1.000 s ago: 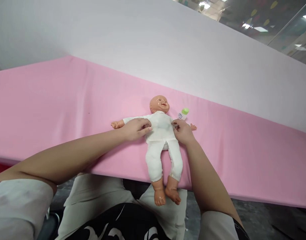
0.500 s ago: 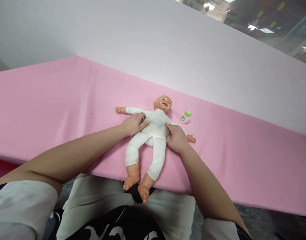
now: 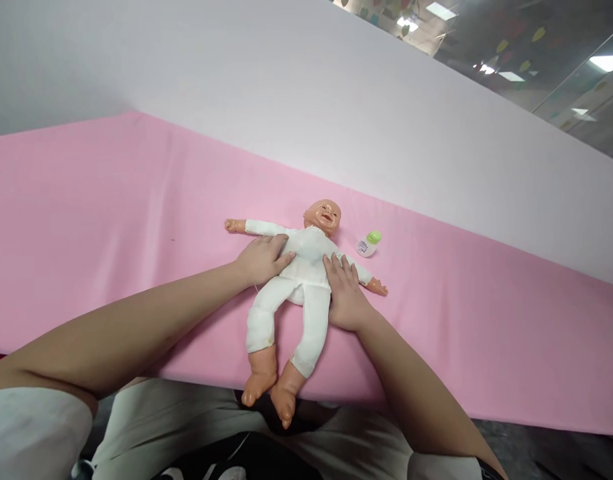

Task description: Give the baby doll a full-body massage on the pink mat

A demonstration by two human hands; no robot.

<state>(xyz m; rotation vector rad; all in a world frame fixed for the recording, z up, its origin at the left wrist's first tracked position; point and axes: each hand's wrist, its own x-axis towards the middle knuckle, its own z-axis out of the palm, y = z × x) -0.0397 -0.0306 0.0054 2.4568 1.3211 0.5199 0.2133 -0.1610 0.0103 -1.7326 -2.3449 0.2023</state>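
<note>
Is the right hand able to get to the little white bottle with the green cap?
Probably yes. The right hand rests on the baby doll in white clothes, and the little white bottle with the green cap lies just beyond it on the pink cloth, with only the doll's thin arm between.

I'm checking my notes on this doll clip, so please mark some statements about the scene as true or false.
1. The doll lies face up on the pink cloth. True.
2. The left hand holds the small bottle. False: it rests on the doll's torso; the green-capped bottle lies untouched beside the doll's head.
3. The right hand touches the doll's side. True.
4. The doll's feet stay fully on the cloth. False: they hang over the near edge.
5. The doll wears red clothes. False: they are white.
</note>
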